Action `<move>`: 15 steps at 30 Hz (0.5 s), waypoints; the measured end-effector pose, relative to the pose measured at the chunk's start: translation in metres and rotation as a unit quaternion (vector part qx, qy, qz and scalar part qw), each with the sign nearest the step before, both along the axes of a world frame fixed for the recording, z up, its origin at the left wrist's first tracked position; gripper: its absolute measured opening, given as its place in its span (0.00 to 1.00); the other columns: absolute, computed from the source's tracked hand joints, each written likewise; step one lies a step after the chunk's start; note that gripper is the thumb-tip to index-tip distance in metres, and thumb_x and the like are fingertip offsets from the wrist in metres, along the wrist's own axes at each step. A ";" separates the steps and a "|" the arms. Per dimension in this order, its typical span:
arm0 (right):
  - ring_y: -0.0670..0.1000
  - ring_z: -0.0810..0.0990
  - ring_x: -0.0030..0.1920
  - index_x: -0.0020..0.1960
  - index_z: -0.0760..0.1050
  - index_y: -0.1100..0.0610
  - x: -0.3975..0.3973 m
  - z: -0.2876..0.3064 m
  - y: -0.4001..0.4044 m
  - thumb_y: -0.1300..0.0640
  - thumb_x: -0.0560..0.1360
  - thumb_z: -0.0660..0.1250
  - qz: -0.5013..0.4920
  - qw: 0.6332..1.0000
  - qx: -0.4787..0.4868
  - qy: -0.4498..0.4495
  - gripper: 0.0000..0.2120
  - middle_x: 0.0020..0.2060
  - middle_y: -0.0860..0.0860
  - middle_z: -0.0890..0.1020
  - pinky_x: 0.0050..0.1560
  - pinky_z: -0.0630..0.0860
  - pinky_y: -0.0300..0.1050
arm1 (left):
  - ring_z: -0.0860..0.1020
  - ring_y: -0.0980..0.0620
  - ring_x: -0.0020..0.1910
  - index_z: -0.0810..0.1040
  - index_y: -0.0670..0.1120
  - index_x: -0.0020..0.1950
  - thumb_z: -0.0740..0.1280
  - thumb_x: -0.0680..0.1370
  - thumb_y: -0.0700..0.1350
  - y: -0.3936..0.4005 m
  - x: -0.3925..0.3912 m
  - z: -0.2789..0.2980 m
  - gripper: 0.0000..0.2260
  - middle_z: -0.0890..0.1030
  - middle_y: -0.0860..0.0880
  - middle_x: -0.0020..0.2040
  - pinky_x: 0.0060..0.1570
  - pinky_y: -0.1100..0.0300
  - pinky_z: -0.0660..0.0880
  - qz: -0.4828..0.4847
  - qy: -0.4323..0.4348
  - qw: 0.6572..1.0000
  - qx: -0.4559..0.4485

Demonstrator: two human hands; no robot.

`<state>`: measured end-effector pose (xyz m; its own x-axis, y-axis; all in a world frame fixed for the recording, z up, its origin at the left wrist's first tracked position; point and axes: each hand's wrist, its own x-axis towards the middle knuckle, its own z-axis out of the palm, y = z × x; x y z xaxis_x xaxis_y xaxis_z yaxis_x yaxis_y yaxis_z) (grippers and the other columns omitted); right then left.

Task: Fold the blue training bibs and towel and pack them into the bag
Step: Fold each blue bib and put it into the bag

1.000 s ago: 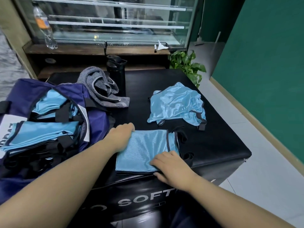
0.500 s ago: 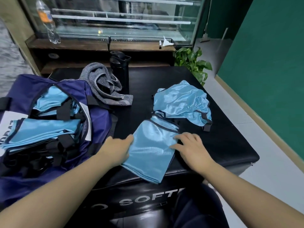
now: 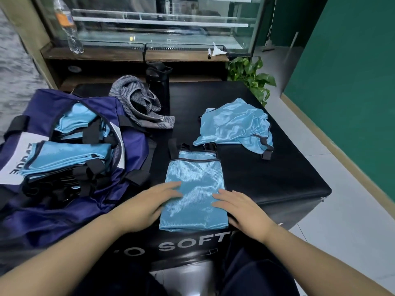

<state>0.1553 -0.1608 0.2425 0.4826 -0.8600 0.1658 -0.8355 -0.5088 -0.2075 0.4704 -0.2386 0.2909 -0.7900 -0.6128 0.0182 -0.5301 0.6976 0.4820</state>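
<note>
Pressing down now, both palms flat: the left hand (image 3: 149, 201) rests on the left edge of the folded bib (image 3: 193, 193), the right hand (image 3: 239, 207) on its right edge, fingers straight and relaxed, gripping nothing. That bib lies at the near edge of the black padded table (image 3: 277, 178), its near fold almost at the lip, black straps poking out at the far end. It looks thin, shiny and slippery, surely very light and quite limp, so I'd judge it will slide apart if lifted by one corner; better to scoop under both long sides, or pinch across the folded stack. Just beyond, to the far right, a crumpled heap of bibs (image 3: 235, 124) waits unfolded, and the grey towel (image 3: 139, 103) lies bunched at the far left beside a black bottle (image 3: 158, 86). On the left the navy bag (image 3: 70, 210) gapes open, already holding folded bibs with black straps on top. Room-wise, bare table lies between the folded bib and the bag, so a short slide left looks easy; the risk is the near edge, where this slick cloth could slip off.
</note>
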 end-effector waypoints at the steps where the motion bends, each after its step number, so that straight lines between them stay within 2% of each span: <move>1: 0.45 0.63 0.73 0.65 0.69 0.45 0.002 -0.001 0.000 0.65 0.69 0.71 -0.011 1.000 -0.002 -0.024 0.29 0.69 0.43 0.70 0.72 0.60 0.46 | 0.58 0.68 0.71 0.67 0.62 0.68 0.60 0.79 0.37 0.001 0.002 -0.003 0.23 0.61 0.65 0.71 0.69 0.73 0.53 0.009 -0.011 0.999 0.050; 3: 0.43 0.66 0.71 0.62 0.72 0.44 0.004 -0.005 -0.003 0.67 0.70 0.67 -0.033 0.996 -0.008 -0.080 0.26 0.66 0.42 0.74 0.70 0.59 0.41 | 0.57 0.70 0.71 0.66 0.63 0.66 0.61 0.79 0.35 0.004 0.002 -0.010 0.25 0.62 0.64 0.72 0.69 0.75 0.50 0.029 0.001 0.991 0.127; 6: 0.41 0.69 0.68 0.58 0.77 0.47 0.014 -0.004 -0.007 0.67 0.70 0.59 -0.097 0.976 0.032 -0.194 0.23 0.61 0.37 0.75 0.69 0.63 0.42 | 0.60 0.74 0.68 0.73 0.62 0.63 0.63 0.77 0.31 0.003 -0.001 -0.014 0.27 0.67 0.63 0.69 0.68 0.75 0.54 0.075 0.071 0.964 0.245; 7: 0.41 0.71 0.66 0.58 0.79 0.49 0.017 0.001 -0.009 0.67 0.72 0.59 -0.132 0.963 0.067 -0.226 0.21 0.60 0.38 0.76 0.68 0.65 0.41 | 0.63 0.73 0.67 0.76 0.63 0.61 0.62 0.76 0.29 0.001 -0.002 -0.015 0.28 0.69 0.63 0.68 0.67 0.75 0.57 0.090 0.089 0.954 0.271; 9: 0.40 0.74 0.60 0.60 0.79 0.52 0.022 0.014 -0.012 0.63 0.78 0.62 -0.197 0.930 0.135 -0.279 0.14 0.57 0.41 0.79 0.62 0.67 0.31 | 0.69 0.67 0.66 0.77 0.64 0.59 0.60 0.74 0.25 -0.002 -0.003 -0.019 0.33 0.74 0.61 0.66 0.66 0.72 0.62 0.120 0.122 0.939 0.298; 10: 0.39 0.76 0.57 0.59 0.80 0.51 0.023 0.021 -0.014 0.59 0.79 0.63 -0.208 0.916 0.159 -0.304 0.12 0.55 0.40 0.80 0.58 0.69 0.30 | 0.71 0.64 0.65 0.77 0.64 0.59 0.59 0.73 0.24 -0.002 -0.005 -0.022 0.35 0.75 0.59 0.65 0.66 0.69 0.64 0.129 0.132 0.936 0.301; 12: 0.38 0.77 0.55 0.58 0.79 0.46 0.026 0.029 -0.017 0.52 0.80 0.61 -0.213 0.895 0.192 -0.341 0.10 0.52 0.38 0.82 0.57 0.71 0.34 | 0.72 0.63 0.64 0.75 0.67 0.60 0.63 0.73 0.27 -0.001 -0.009 -0.029 0.33 0.77 0.60 0.62 0.67 0.66 0.65 0.139 0.145 0.945 0.259; 15: 0.39 0.79 0.54 0.54 0.79 0.47 0.030 0.032 -0.025 0.48 0.81 0.59 -0.238 0.876 0.214 -0.362 0.11 0.50 0.39 0.83 0.59 0.73 0.41 | 0.73 0.63 0.56 0.72 0.75 0.54 0.73 0.72 0.41 0.009 -0.022 -0.030 0.27 0.78 0.65 0.55 0.57 0.71 0.67 0.195 0.166 0.959 0.123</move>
